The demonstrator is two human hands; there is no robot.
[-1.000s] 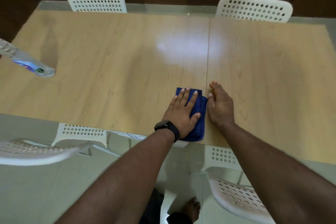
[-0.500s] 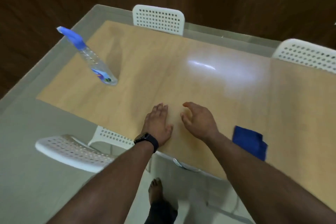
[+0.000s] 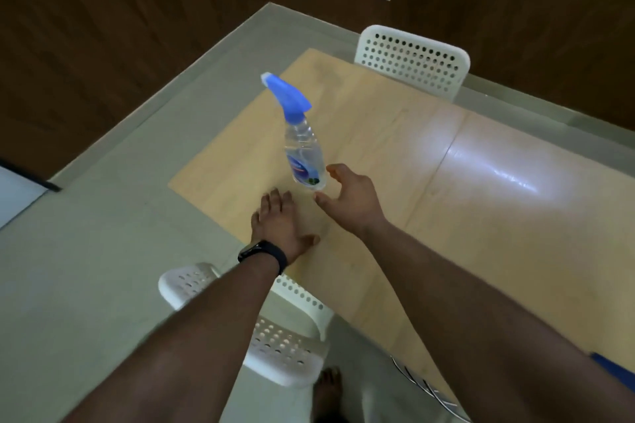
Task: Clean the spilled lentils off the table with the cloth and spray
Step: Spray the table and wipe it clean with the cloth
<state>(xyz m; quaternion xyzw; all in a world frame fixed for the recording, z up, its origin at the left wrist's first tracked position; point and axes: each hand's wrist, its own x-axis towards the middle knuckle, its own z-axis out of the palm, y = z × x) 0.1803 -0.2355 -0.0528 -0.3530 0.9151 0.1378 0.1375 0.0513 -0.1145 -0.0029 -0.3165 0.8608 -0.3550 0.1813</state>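
Dark wood-panelled walls (image 3: 137, 27) fill the upper frame, grey floor (image 3: 86, 268) lower left, white perforated chairs (image 3: 412, 62) by a glossy wooden table (image 3: 481, 216).

Only one view: your head camera, wide-angle, looks steeply down and forward-left over the near left corner of the pale wooden table (image 3: 395, 154). Your forearms fill the near foreground; dark wood-panelled wall (image 3: 137, 10) far.

Bare tabletop (image 3: 481, 216) around spray bottle (image 3: 304, 148) (right hand (image 3: 350, 197) close).
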